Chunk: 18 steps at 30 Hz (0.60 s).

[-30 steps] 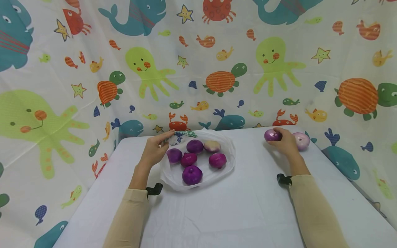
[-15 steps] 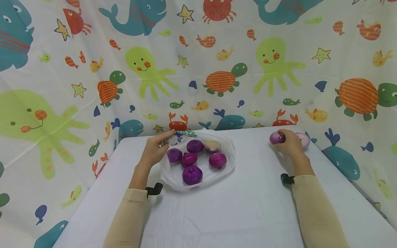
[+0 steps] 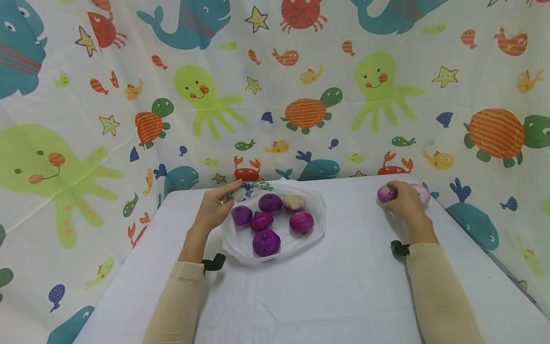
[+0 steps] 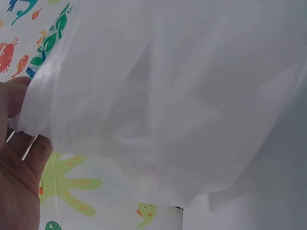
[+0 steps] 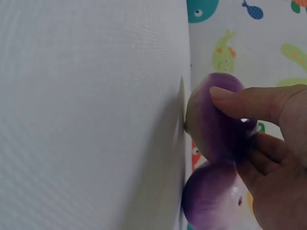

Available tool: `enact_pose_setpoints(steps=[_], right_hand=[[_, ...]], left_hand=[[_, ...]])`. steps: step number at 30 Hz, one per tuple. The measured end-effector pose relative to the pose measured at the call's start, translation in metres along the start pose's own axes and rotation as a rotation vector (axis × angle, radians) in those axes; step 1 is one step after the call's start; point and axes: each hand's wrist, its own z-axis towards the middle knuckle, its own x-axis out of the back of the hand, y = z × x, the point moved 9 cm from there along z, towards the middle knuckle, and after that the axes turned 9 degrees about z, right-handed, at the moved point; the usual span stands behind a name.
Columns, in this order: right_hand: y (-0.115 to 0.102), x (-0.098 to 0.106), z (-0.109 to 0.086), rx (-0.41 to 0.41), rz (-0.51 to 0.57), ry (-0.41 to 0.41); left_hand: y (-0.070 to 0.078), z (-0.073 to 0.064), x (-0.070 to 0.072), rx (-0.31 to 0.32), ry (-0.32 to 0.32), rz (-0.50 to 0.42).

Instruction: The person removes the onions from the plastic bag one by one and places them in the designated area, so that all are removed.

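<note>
My left hand (image 3: 213, 205) pinches the rim of a thin white plastic bag (image 3: 235, 251), which hangs from my fingers in the left wrist view. Inside the wide mouth lie several purple round vegetables, among them a striped red onion (image 3: 301, 222) and a pale-topped turnip (image 3: 294, 203). At the back right, my right hand (image 3: 405, 201) grips a purple-and-white turnip (image 5: 218, 127) between thumb and fingers, close over the table. Right beside it sits a second turnip (image 5: 211, 199), partly hidden behind my hand in the head view.
A white cloth covers the table (image 3: 296, 301). Its back edge meets a hanging curtain (image 3: 275, 105) printed with sea animals. The second turnip is near the table's right edge.
My right hand has moved a little to the right with the turnip, closer to the one on the table. My left hand and the bag have stayed still.
</note>
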Motion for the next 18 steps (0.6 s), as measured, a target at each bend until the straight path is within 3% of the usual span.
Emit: enact_pose_setpoints(steps=[18], right_hand=[[0.0001,0.0044,-0.0023,0.001,0.024,0.025]], left_hand=[[0.0014,0.0011,-0.0004,-0.006,-0.004,-0.016]])
